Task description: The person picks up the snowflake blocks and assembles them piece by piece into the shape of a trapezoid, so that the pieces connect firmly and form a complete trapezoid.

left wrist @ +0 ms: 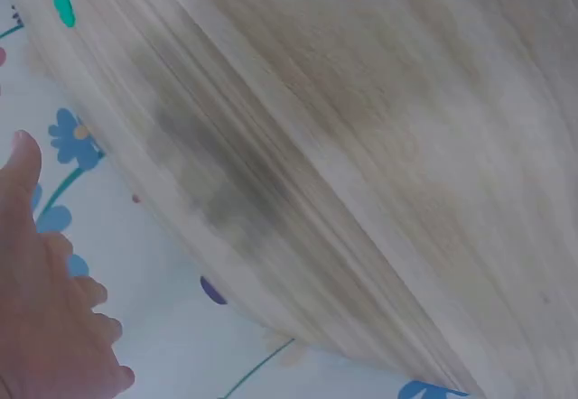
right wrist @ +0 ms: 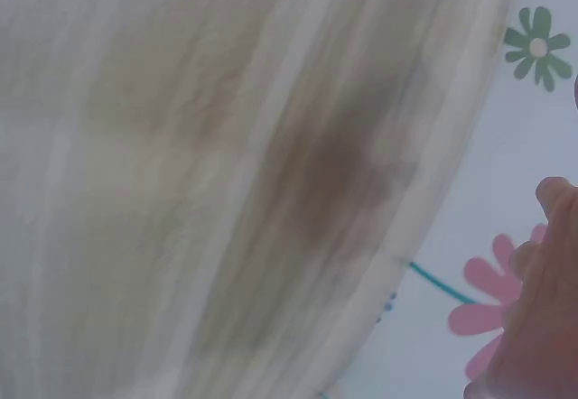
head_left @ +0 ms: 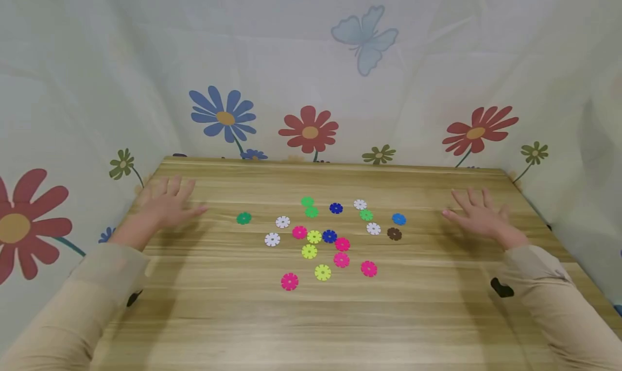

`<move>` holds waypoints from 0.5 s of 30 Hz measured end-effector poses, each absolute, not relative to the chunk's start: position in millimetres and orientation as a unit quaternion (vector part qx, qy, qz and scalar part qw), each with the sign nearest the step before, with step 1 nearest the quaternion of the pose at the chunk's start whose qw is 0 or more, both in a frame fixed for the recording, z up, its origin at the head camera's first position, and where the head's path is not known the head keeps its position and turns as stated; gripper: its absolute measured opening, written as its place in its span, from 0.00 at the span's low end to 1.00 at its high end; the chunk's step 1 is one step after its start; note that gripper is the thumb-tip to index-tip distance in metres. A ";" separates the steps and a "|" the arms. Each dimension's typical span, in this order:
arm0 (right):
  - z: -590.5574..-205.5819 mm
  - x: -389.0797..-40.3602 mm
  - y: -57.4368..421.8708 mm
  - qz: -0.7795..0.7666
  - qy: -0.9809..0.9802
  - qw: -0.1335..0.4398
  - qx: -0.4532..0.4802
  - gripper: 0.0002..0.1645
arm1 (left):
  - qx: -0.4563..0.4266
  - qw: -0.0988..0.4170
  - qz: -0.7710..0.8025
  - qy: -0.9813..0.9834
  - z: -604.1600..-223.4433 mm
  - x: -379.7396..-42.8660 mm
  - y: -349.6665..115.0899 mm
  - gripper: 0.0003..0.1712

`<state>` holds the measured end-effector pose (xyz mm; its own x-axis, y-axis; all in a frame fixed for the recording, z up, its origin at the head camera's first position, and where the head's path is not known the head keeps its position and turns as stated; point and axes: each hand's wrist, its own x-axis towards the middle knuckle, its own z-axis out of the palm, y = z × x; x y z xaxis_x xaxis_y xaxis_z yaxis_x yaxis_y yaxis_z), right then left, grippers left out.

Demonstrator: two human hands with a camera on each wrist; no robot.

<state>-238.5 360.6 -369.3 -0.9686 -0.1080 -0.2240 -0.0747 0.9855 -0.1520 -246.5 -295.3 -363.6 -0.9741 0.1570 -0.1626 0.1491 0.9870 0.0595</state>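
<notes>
Notched plastic discs, shaped like small flowers, lie scattered over the middle of the wooden table (head_left: 311, 328) in the head view. Among them are a pink disc (head_left: 289, 276), a yellow disc (head_left: 323, 267), a dark blue disc (head_left: 336, 204) and a white disc (head_left: 272, 235). My left hand (head_left: 170, 202) is spread over the table's left side, nearest the dark green disc (head_left: 244, 214). Over the right side, my right hand (head_left: 478, 217) has its fingers spread, nearest the brown disc (head_left: 394, 230) and light blue disc (head_left: 399, 215). Both hands hold nothing.
A pale cloth (head_left: 272, 63) printed with flowers and a butterfly hangs behind the table and along its sides. Dark marks (head_left: 502, 288) show beside each sleeve on the tabletop. Shadows of both arms fall across the wood.
</notes>
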 end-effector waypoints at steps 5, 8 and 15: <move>-365.9 -242.2 347.3 -0.093 0.989 0.090 -0.070 0.49 | 0.122 0.063 0.042 0.990 -362.6 -251.6 -281.3 0.50; -366.1 -244.6 337.6 -0.127 0.984 0.073 -0.102 0.47 | 0.150 0.049 0.048 0.986 -364.6 -255.0 -271.2 0.49; -368.3 -249.2 318.5 -0.253 0.952 0.060 -0.162 0.42 | 0.207 0.056 0.114 0.970 -367.8 -257.7 -248.8 0.37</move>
